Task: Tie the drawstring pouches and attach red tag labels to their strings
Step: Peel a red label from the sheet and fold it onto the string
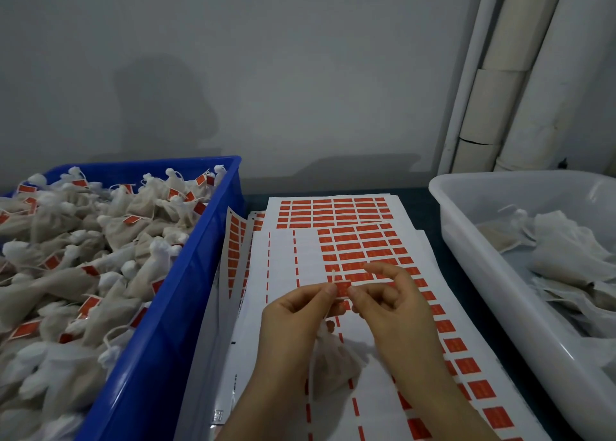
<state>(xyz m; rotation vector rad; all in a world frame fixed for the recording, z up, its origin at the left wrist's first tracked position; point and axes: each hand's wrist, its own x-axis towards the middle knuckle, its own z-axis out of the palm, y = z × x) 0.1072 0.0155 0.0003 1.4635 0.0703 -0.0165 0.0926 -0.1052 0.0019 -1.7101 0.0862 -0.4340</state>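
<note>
My left hand and my right hand meet over the sticker sheets. Between their fingertips sits one red tag label, pinched from both sides, with a thin string end poking up beside it. A white drawstring pouch hangs below my hands, its string running up into my left fingers. The sheets hold rows of red labels, with a bare patch on the left.
A blue crate on the left is heaped with tied pouches carrying red tags. A white tub on the right holds untagged pouches. A wall stands behind, with pale pipes at the far right.
</note>
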